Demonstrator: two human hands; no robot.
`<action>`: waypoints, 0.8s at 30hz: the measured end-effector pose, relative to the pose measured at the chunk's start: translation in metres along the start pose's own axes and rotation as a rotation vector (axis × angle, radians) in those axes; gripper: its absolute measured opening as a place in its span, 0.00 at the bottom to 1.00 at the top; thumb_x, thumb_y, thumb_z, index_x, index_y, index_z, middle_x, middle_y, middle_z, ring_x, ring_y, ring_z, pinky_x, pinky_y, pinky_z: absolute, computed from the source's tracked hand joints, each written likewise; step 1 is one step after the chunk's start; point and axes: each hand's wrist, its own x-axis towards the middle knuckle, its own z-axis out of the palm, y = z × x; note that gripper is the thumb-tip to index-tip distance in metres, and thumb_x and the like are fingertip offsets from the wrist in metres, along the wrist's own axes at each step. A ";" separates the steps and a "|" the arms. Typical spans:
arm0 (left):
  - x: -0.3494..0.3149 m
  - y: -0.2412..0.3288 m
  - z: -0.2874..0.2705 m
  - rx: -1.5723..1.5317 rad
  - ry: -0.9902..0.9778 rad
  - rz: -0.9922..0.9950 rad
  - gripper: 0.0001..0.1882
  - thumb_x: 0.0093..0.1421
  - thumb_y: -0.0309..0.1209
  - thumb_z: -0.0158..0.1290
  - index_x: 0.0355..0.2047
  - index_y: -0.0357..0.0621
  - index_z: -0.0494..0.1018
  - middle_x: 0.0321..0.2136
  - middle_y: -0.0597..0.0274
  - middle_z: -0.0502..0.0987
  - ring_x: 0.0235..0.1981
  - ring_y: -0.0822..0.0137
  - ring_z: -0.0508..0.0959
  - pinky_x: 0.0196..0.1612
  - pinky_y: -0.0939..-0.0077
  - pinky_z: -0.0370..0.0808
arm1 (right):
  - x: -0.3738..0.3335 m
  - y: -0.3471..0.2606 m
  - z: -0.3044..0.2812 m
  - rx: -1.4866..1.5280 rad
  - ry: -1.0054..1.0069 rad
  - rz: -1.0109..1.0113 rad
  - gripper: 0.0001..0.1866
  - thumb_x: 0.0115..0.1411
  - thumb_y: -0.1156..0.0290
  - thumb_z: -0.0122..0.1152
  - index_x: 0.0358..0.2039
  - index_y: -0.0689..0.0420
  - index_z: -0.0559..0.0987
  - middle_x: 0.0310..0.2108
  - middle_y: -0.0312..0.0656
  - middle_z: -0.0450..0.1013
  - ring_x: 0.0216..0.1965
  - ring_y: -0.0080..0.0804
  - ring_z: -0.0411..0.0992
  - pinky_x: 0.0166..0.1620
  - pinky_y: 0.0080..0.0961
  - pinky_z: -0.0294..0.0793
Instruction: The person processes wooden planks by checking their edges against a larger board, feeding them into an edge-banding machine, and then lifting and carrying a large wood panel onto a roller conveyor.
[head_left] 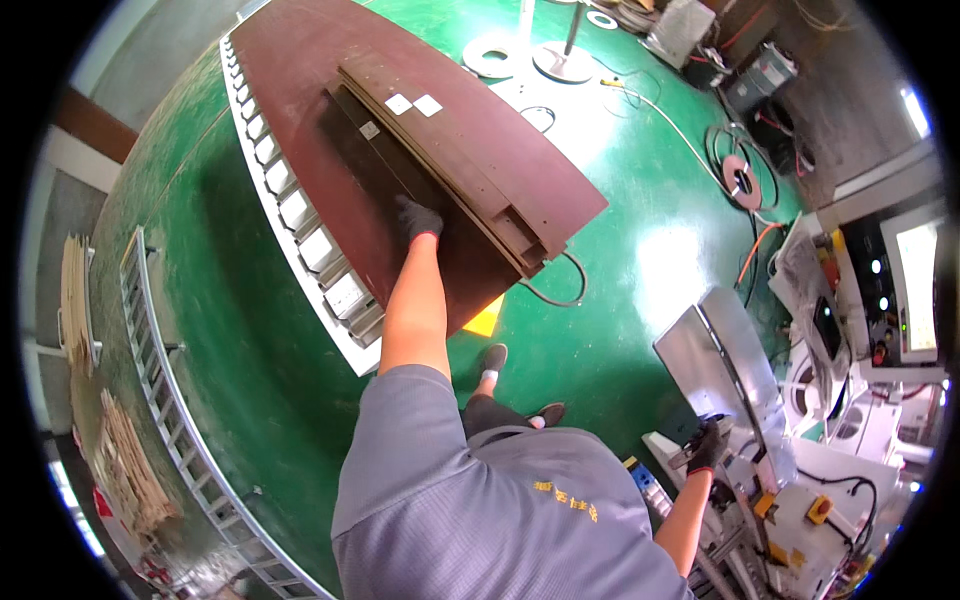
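My left hand [420,218], in a dark glove, rests on a long dark brown panel [375,165] with its fingers partly spread. Beside that panel lie narrow brown strips [470,190] stacked lengthwise, with white labels on top. All of it is on a wide reddish-brown table [290,50]. Out to the right, my right hand [708,445], also gloved, is curled at a machine's metal frame, just below shiny sheet-metal plates [720,350]. What its fingers close around is too dark to make out.
White-framed rollers [298,210] line the table's left side. A metal roller rack [165,370] curves along the left floor. Cables and a hose [665,120] cross the green floor at upper right. A lit screen [917,285] and a machine panel [830,510] stand at right.
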 end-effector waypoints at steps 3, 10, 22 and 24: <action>0.016 0.007 -0.007 -0.170 0.138 -0.304 0.23 0.59 0.29 0.46 0.56 0.41 0.60 0.52 0.43 0.68 0.51 0.49 0.71 0.51 0.56 0.71 | -0.046 -0.049 0.070 -0.057 -0.281 -0.002 0.10 0.54 0.70 0.57 0.37 0.48 0.69 0.19 0.32 0.66 0.13 0.21 0.63 0.15 0.19 0.62; -0.015 -0.028 -0.068 0.169 0.037 -0.258 0.25 0.51 0.42 0.57 0.47 0.43 0.67 0.47 0.46 0.71 0.47 0.50 0.74 0.49 0.57 0.73 | -0.106 -0.078 0.150 -0.240 -0.602 -0.139 0.28 0.54 0.76 0.51 0.58 0.57 0.64 0.26 0.35 0.70 0.20 0.21 0.67 0.21 0.18 0.68; -0.204 -0.247 -0.217 -1.098 0.330 -0.006 0.34 0.43 0.18 0.59 0.53 0.32 0.62 0.44 0.56 0.69 0.42 0.67 0.72 0.43 0.71 0.72 | -0.195 -0.134 0.265 -0.510 -1.165 -0.219 0.28 0.57 0.73 0.50 0.60 0.56 0.61 0.29 0.41 0.74 0.15 0.22 0.66 0.20 0.23 0.69; -0.209 -0.191 -0.283 -1.028 0.399 0.224 0.26 0.45 0.19 0.58 0.48 0.35 0.69 0.35 0.58 0.74 0.39 0.60 0.75 0.44 0.70 0.72 | -0.222 -0.158 0.287 -0.507 -1.358 -0.494 0.30 0.55 0.77 0.52 0.60 0.55 0.62 0.40 0.44 0.74 0.26 0.31 0.74 0.33 0.27 0.76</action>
